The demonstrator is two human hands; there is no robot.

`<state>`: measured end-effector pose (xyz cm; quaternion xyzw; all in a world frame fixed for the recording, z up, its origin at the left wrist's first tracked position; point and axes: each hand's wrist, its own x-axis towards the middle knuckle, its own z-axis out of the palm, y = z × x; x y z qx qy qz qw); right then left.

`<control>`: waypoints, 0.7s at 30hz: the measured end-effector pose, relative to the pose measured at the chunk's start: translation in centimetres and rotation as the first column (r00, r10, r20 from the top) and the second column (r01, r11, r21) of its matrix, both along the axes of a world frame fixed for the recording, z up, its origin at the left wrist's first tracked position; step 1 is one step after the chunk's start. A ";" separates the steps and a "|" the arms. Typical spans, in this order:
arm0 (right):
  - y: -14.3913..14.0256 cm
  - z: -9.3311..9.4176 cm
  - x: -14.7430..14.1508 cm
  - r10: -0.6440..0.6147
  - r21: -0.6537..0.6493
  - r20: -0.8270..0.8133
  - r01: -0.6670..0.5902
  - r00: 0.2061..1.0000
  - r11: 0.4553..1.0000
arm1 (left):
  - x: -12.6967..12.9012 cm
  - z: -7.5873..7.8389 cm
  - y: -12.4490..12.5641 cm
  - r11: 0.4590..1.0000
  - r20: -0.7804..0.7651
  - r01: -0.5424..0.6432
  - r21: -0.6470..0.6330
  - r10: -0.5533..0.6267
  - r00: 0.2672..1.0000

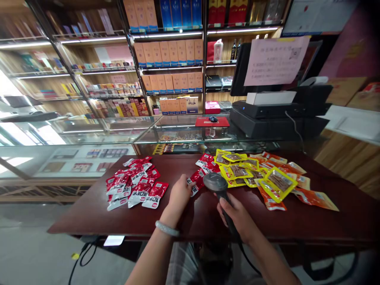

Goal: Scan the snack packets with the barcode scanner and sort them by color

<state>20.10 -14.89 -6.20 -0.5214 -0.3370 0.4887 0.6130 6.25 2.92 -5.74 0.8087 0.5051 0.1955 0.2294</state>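
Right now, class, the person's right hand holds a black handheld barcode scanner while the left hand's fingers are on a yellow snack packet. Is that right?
Not quite: the snack packet at the left hand's fingers is red and white, not yellow, as the head view shows. The right hand does hold the black handheld barcode scanner.

The scanner (222, 194) looks matt plastic, the red packets (143, 191) glossy film, the table (92, 213) smooth, polished wood.

Nothing legible. Red-and-white sachets (158, 190) left of left fingers (189, 184): print (152, 199) too blurred. Pink notice (271, 65) with QR code (296, 53), on monitor (240, 73) beyond right fingers (225, 206): same.
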 end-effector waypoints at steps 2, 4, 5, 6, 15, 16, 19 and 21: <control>-0.1 -0.2 0.0 -0.018 -0.006 -0.019 0.018 1.000 1.000 | 1.1 -0.2 0.2 0.998 0.054 0.000 -0.064 0.003 0.999; -0.1 -0.5 -0.2 -0.028 -0.017 -0.020 0.028 0.999 0.999 | 2.1 -0.3 0.2 0.992 0.139 0.047 -0.116 -0.030 0.990; -0.1 -0.7 -0.2 -0.034 -0.026 -0.012 0.033 0.999 0.999 | 2.3 -0.2 0.2 0.991 0.173 0.078 -0.107 -0.058 0.983; 0.0 -0.9 -0.3 -0.035 -0.037 -0.001 0.035 0.999 0.999 | 2.2 -0.1 0.1 0.992 0.186 0.104 -0.069 -0.090 0.978; 0.6 -1.1 -1.9 0.092 -0.077 0.049 -0.088 0.995 0.993 | -8.7 1.9 0.4 0.942 -0.355 -0.210 0.261 0.296 0.887; 0.7 -1.0 -2.2 0.108 -0.071 0.055 -0.104 0.993 0.992 | -9.8 1.9 0.6 0.936 -0.405 -0.242 0.257 0.332 0.852; 1.0 -0.9 -2.8 0.139 -0.060 0.061 -0.136 0.988 0.989 | -11.7 1.5 0.8 0.937 -0.499 -0.250 0.243 0.342 0.796; 1.2 -1.0 -3.0 0.149 -0.061 0.058 -0.145 0.987 0.988 | -11.9 1.3 0.7 0.941 -0.518 -0.225 0.254 0.329 0.790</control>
